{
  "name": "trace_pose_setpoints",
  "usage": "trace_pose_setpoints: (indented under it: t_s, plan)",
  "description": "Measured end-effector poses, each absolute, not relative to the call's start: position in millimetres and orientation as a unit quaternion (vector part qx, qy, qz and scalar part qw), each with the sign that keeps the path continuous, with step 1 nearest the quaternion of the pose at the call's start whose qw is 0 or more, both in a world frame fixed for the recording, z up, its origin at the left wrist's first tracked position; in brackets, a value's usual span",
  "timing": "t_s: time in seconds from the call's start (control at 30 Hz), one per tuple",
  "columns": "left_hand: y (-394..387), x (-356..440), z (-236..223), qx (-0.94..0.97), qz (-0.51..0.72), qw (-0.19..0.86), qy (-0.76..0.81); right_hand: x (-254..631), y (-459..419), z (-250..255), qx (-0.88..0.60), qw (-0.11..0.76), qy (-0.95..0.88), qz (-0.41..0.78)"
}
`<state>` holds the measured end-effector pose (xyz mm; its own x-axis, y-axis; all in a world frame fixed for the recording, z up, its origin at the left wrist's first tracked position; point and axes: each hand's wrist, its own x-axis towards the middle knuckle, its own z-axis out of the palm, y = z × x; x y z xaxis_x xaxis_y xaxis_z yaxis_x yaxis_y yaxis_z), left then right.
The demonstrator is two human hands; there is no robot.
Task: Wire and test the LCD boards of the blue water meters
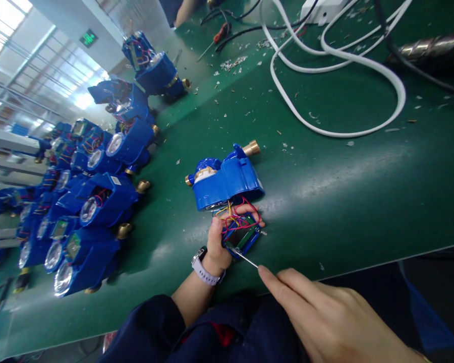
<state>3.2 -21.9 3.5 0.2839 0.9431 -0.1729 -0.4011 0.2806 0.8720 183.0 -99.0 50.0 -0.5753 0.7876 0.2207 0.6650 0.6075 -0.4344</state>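
Note:
Near the table's front edge, my left hand [218, 241] is closed around a small blue housing [251, 243] with a green circuit board [245, 233] in it. Red and yellow wires [232, 218] run from it to a blue water meter [229, 184] with brass threaded ends, lying just beyond. My right hand [318, 302] grips a screwdriver [248, 260]; only its thin metal shaft shows, the handle being hidden in the fingers. The shaft's tip reaches the near left corner of the board. Whether it touches a screw is too small to tell.
Many blue water meters [98, 201] crowd the table's left side. A white cable [340, 133] loops across the far right, near a white power strip [323, 11]. An orange-black-handled tool [221, 33] lies at the back among scraps. Another person's arm [184, 12] shows at the top.

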Motion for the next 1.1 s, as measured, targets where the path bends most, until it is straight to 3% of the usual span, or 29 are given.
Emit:
trace_pose_setpoints:
  t_s: [0.07,0.23,0.43,0.63,0.8,1.0,1.1]
  plan:
    - [-21.7,3.6,3.3,0.369,0.474,0.705,0.378,183.1,-97.0,50.5,-0.419,0.204,-0.869,0.168]
    - [-21.9,5.9,2.4,0.368,0.483,0.692,0.391,183.5,-99.9,45.2,-0.403,0.199,-0.891,0.061]
    - [-21.1,7.1,2.4,0.387,0.485,0.687,0.379,178.3,-104.6,32.6,-0.449,0.279,-0.813,0.244]
    - [-20.3,7.5,3.2,0.391,0.482,0.679,0.392,178.1,-110.3,27.7,-0.409,0.229,-0.870,0.155]
    - [-21.6,8.6,3.6,0.385,0.485,0.676,0.400,175.8,-109.1,27.9,-0.447,0.286,-0.809,0.253]
    - [-22.4,9.4,2.8,0.395,0.496,0.667,0.391,175.8,-109.1,24.4,-0.417,0.256,-0.861,0.137]
    - [-22.3,9.6,2.1,0.384,0.500,0.672,0.389,170.4,-110.2,17.1,-0.424,0.333,-0.792,0.288]
